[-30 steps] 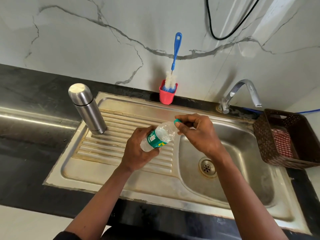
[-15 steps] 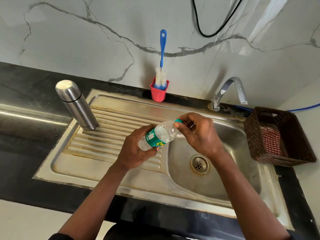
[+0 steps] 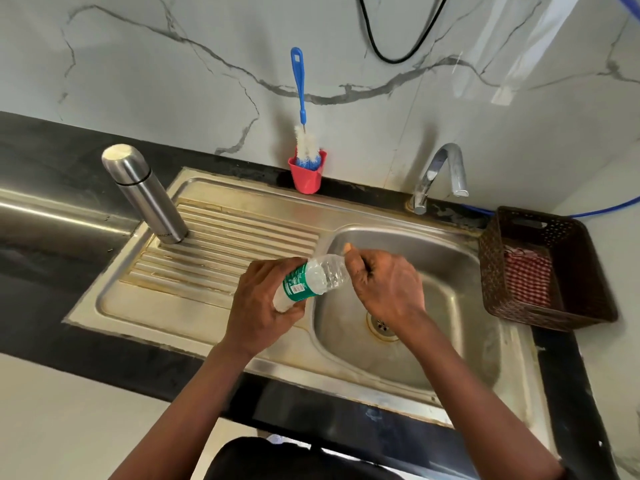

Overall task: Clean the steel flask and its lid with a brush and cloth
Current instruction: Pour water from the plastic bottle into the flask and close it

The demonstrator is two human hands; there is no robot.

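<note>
The steel flask (image 3: 145,194) stands upright with its lid on at the back left of the draining board, well left of both hands. A blue-handled bottle brush (image 3: 302,109) stands in a red cup (image 3: 307,174) against the wall. A red checked cloth (image 3: 526,278) lies in the brown basket (image 3: 540,233) on the right. My left hand (image 3: 263,306) grips a clear plastic water bottle (image 3: 315,278) with a green label, tilted over the sink's edge. My right hand (image 3: 384,285) is closed around the bottle's cap end; the cap is hidden by the fingers.
The steel sink basin (image 3: 450,265) with its drain (image 3: 381,327) lies under my right hand. A chrome tap (image 3: 440,171) rises behind it. The ribbed draining board (image 3: 207,244) is to the left. A black cable hangs on the marble wall.
The view has shifted, so the flask and sink sit further right in frame. Both hands keep hold of the bottle; my right hand now covers the green cap.
</note>
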